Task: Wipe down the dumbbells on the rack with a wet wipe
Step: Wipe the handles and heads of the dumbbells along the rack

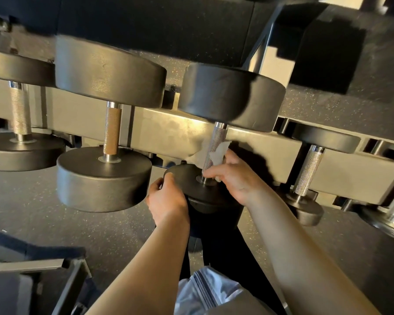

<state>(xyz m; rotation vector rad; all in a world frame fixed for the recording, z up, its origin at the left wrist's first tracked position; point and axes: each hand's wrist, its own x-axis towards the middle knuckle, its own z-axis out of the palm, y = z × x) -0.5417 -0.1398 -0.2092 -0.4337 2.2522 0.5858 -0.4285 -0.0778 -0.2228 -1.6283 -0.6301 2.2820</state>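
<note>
Gripping a white wet wipe (219, 153) against the knurled steel handle (215, 151) of the centre dumbbell (231, 96), the right hand (234, 176) is closed round the lower part of that handle, fingers curled, with the wipe bunched between palm and metal and a corner sticking up above the hand. Left hand (167, 198) is partly closed, fingers and thumb clamped on the rim of the same dumbbell's near head (198, 189), at its left edge. Both forearms are bare and reach up from the bottom of the view.

The dumbbell lies across the grey rack rail (173, 130), far head beyond the rail, near head toward the person. To its left sits a larger dumbbell with a brownish handle (112, 130), and a further one (21, 110) at the left edge. To its right is a smaller dumbbell (308, 171), just beside the right forearm. An upper tier of dark weights (146, 21) overhangs the row. Speckled dark flooring (32, 214) lies below. A crinkled clear plastic bag (205, 289) shows between the forearms at the bottom edge.
</note>
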